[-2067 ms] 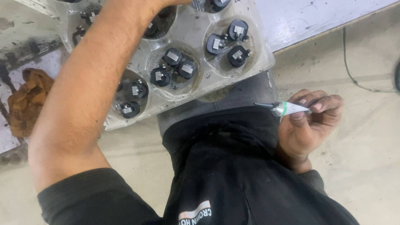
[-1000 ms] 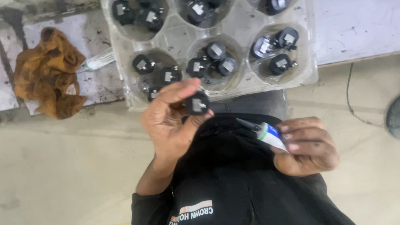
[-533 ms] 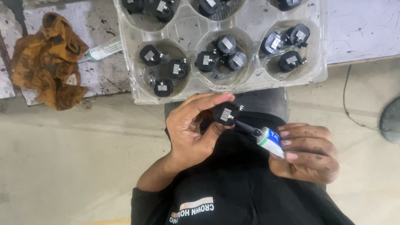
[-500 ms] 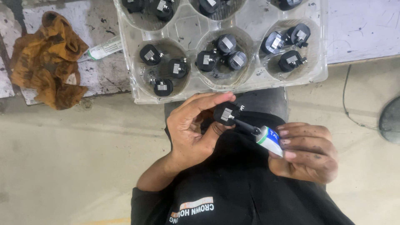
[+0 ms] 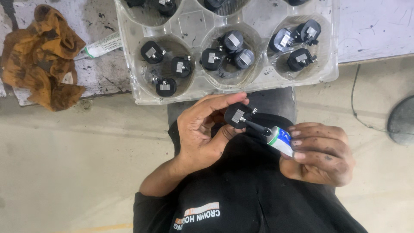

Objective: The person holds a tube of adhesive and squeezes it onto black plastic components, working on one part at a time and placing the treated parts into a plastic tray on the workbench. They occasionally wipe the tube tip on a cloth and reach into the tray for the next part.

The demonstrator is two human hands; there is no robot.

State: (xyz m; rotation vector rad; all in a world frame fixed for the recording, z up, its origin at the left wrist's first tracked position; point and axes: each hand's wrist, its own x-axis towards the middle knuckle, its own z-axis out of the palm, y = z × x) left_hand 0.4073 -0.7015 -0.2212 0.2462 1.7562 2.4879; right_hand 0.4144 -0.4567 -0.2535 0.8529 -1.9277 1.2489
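My left hand (image 5: 202, 131) pinches a small round black part (image 5: 236, 115) with a silver metal square on its face, held over my lap. A small white tube (image 5: 279, 140) with a green and blue band and a black nozzle sits in my right hand (image 5: 318, 151). The nozzle tip touches the black part near its metal piece. Just above, a clear plastic tray (image 5: 194, 30) with round wells holds several more of the same black parts.
A crumpled orange-brown rag (image 5: 41, 58) lies on the white worn board at the upper left. A second white tube (image 5: 100, 46) rests between the rag and the tray. A thin cable (image 5: 355, 108) runs over the floor at right, near a dark round object (image 5: 402, 121).
My left hand reached into the tray, came back with one black part and brought it to my lap. My right hand then moved the tube's nozzle up against that part.
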